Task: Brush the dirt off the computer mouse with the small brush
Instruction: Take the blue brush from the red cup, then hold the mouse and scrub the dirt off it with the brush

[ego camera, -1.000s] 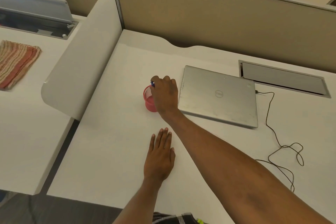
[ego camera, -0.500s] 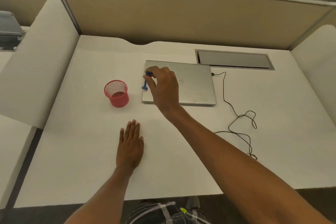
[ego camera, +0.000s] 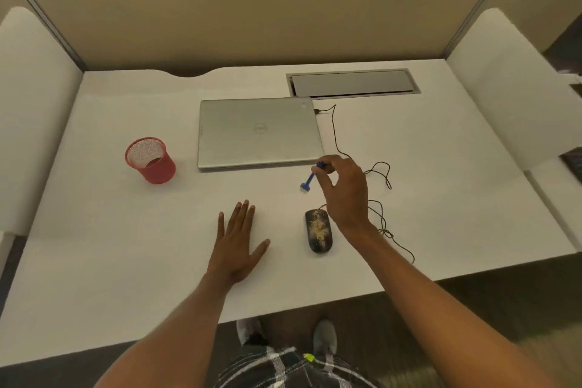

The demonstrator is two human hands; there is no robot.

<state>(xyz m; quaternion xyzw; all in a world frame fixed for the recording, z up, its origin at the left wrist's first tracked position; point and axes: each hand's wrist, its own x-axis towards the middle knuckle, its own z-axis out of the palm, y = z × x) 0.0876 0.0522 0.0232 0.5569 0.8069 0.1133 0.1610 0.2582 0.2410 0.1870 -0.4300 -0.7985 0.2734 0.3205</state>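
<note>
The computer mouse (ego camera: 318,230) is lying on the white desk (ego camera: 441,186) at about five o'clock from the desk's middle, a dark, elongated body with its top speckled by a patch of tan, sandy dirt, and its thin black cable (ego camera: 379,198) is looping away toward one o'clock to the closed silver laptop (ego camera: 258,132). Going from the left, a red mesh cup (ego camera: 151,161) is standing upright at nine o'clock of the laptop, well apart from the mouse. The left hand (ego camera: 237,242) is resting flat, palm down on the desk, fingers spread and thumb angled out, holding nothing, just beside the mouse at its nine o'clock without touching it. The right hand (ego camera: 343,192) is hovering at the mouse's twelve o'clock, thumb and forefinger pinching the top of the small brush (ego camera: 310,178), the other fingers loosely curled. The blue brush is hanging tilted, its wider head pointing down toward seven o'clock, apart from the mouse.
</note>
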